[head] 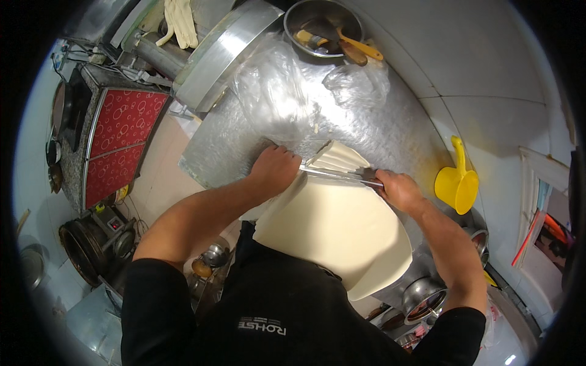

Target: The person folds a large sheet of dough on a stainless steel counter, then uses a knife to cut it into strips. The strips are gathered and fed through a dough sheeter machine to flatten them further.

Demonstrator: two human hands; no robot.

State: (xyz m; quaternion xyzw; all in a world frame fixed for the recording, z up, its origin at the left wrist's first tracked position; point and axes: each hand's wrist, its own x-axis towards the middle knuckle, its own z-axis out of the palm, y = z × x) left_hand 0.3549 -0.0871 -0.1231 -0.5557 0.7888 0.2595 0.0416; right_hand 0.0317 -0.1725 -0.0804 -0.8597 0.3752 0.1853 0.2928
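A large flat sheet of pale dough (339, 219) lies on the metal worktop (219, 132), its near edge reaching my black shirt. Across its far end runs a long knife blade (332, 173). My right hand (399, 187) is closed around the knife's handle. At the blade's other end, my left hand (277, 167) rests with curled fingers; whether it grips the blade's tip or the dough edge is hard to tell. Just beyond the blade lie several dough strips (339, 155), side by side.
Crumpled clear plastic (274, 87) lies farther back, near a steel bowl (322, 27) holding brushes. A metal-sided machine (229, 50) with dough strips on it stands back left. A yellow scoop (458, 180) is by the wall on the right. Steel pots (423, 299) stand lower right.
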